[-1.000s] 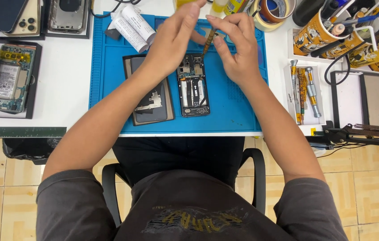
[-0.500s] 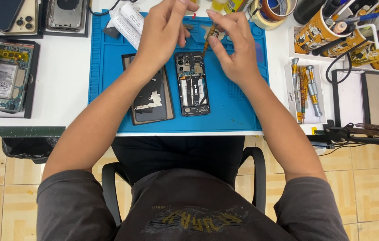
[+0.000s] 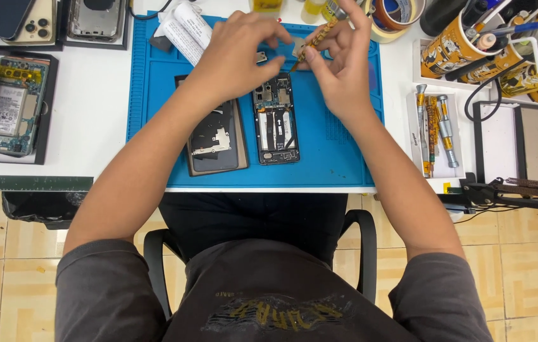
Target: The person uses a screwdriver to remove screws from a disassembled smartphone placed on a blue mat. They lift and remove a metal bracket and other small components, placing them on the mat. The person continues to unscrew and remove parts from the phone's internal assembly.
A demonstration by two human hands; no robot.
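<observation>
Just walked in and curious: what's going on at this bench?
A person is working on an opened phone lying on a blue mat. The right hand holds a slim screwdriver angled toward the phone's top end, while the left hand hovers just above it. The removed back cover lies beside it.

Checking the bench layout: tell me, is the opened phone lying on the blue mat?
Yes, the opened phone lies flat on the blue mat, beside a dark back cover.
</observation>
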